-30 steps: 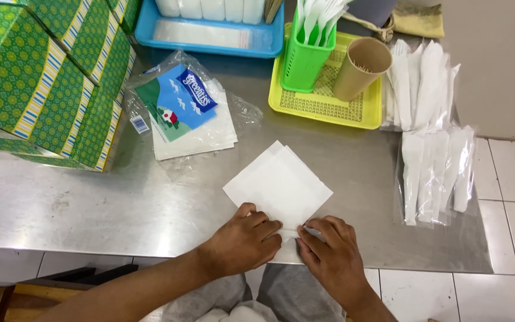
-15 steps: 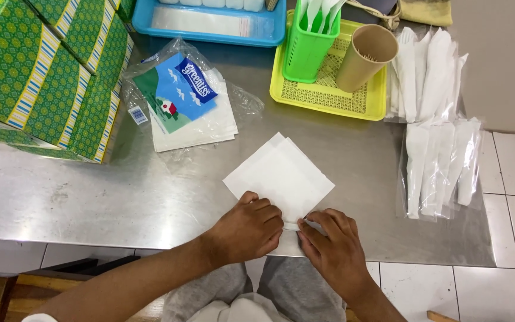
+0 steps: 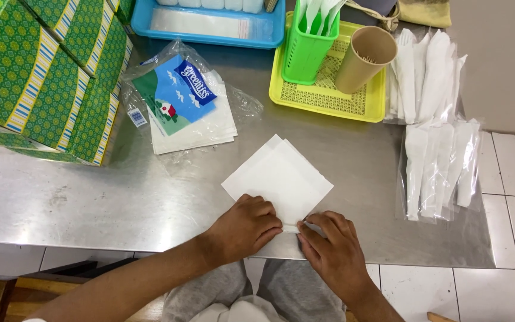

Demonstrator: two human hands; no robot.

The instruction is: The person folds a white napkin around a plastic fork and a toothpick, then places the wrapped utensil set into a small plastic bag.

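A white paper napkin (image 3: 278, 176) lies as a diamond on the steel table (image 3: 90, 203), near its front edge. My left hand (image 3: 242, 226) presses fingers down on the napkin's near corner. My right hand (image 3: 332, 250) pinches the same near corner from the right, with a small white object under its fingers. Both hands rest against each other over the fold. What lies under the fingers is mostly hidden.
Green patterned boxes (image 3: 37, 77) are stacked at left. An open napkin pack (image 3: 180, 104) lies behind. A blue tray (image 3: 210, 24), a yellow tray (image 3: 329, 95) with a green cutlery holder (image 3: 305, 50) and a tan cup (image 3: 365, 59), and bagged white plastic cutlery (image 3: 436, 161) stand at right.
The hands have stayed on the napkin's near corner, with only slight finger shifts. The view has drifted a little.
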